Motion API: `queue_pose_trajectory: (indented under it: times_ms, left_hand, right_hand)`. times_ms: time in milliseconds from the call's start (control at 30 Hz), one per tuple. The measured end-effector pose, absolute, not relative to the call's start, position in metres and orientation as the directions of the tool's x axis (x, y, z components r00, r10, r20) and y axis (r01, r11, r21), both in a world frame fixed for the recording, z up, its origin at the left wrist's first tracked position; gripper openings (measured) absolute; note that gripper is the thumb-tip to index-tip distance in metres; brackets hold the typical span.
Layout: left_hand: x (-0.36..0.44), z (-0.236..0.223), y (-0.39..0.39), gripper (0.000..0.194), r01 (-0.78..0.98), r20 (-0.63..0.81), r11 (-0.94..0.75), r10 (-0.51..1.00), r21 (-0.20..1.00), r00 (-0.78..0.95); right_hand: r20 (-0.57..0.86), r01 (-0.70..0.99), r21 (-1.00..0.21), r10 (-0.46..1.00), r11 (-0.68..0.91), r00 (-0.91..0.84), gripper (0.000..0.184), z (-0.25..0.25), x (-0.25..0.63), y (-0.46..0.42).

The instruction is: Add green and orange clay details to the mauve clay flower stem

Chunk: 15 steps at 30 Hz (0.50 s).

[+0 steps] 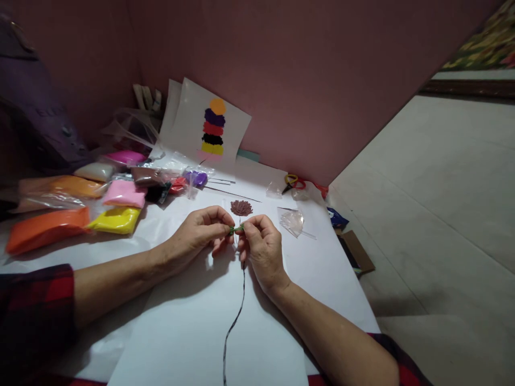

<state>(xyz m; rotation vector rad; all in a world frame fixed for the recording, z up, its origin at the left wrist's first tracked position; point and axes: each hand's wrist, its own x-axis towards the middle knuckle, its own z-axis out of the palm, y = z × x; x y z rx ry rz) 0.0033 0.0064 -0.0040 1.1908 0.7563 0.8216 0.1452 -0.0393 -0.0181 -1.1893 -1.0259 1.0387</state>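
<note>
Between my two hands is a small piece of green clay point(237, 230), pinched at both ends above the white paper. My left hand point(211, 229) closes its thumb and fingertips on the left end. The thumb and forefinger of my right hand point(261, 244) press on the right end. Just beyond the fingertips lies a brown clay flower point(241, 208) with many narrow petals, and a thin stem line runs down from it behind the clay. A long dark wavy strand point(234, 323) stretches from below my hands toward the near edge.
Bags of coloured clay point(115, 220) crowd the left. A sheet with stacked coloured shapes point(237, 120) leans on the wall. Scissors point(295, 182) lie at the back right, with a clear plastic packet point(292, 221) nearer. An open cardboard box point(358, 251) stands beyond the right edge.
</note>
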Motion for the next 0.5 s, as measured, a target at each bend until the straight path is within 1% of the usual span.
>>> queue_pose_trajectory:
  times_ms: [500]
  left_hand:
    - [0.0024,-0.0028,0.0058,0.008,-0.138,-0.075,0.169,0.854,0.976,0.516]
  right_hand:
    - [0.069,-0.058,-0.995,0.972,0.085,0.225,0.016,-0.0181,0.1454,-0.0382]
